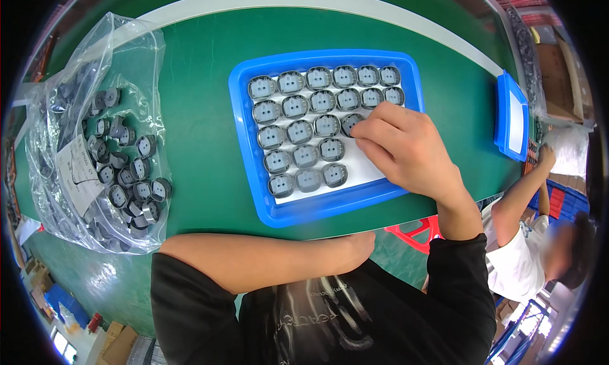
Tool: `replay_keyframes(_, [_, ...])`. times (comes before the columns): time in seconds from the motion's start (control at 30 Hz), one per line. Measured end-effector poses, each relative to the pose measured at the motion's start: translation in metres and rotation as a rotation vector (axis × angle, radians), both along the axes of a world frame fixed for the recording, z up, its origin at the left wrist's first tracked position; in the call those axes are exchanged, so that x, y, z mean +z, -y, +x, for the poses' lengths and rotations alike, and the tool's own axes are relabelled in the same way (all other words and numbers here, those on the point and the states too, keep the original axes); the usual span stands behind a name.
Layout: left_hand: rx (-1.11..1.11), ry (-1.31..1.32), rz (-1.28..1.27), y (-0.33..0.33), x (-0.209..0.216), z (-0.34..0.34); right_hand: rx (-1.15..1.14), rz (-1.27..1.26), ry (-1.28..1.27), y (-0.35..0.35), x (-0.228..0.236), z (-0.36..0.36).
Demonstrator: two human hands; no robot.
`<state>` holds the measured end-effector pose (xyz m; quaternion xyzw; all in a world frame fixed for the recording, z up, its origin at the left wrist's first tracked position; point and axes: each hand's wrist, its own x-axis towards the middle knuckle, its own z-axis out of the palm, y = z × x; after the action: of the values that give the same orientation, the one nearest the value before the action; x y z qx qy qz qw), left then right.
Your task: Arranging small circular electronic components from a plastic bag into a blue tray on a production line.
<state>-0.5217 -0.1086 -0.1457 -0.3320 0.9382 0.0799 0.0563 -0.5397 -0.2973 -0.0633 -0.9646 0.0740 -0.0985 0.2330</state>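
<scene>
My right hand (406, 150) reaches over a blue tray (330, 209), thumb and fingers pinched on a round grey plastic part (350, 124) in the third row. That part sits slightly tilted among its neighbours. Similar grey parts (295, 106), each with a dark rim and small holes on top, stand in rows on the tray's white bottom. Beneath my right hand, the tray's lower right is partly hidden. My left forearm lies across the table's near edge, and my left hand (359, 247) rests there, its fingers hidden from view.
On the left of the green table (196, 130) lies a clear plastic bag (117, 45) full of loose grey parts (141, 168), with a white label (79, 175). Another blue tray (511, 117) stands at the right edge. A person in a white shirt (517, 260) is beyond it, near a red stool (419, 235).
</scene>
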Motion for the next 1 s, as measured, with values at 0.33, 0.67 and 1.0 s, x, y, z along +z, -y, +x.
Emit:
replay_keyframes(0.33, [-0.013,-0.013,0.067,0.003,0.000,-0.002,-0.033,-0.019,0.040,-0.001,-0.002,0.002])
replay_keyframes(0.67, [0.044,-0.011,-0.050,-0.003,0.000,0.002,-0.054,0.001,0.063,-0.003,-0.006,0.004])
replay_keyframes(1.0, [-0.013,-0.001,0.007,-0.002,-0.004,-0.003,-0.020,0.046,0.067,-0.001,-0.003,0.004])
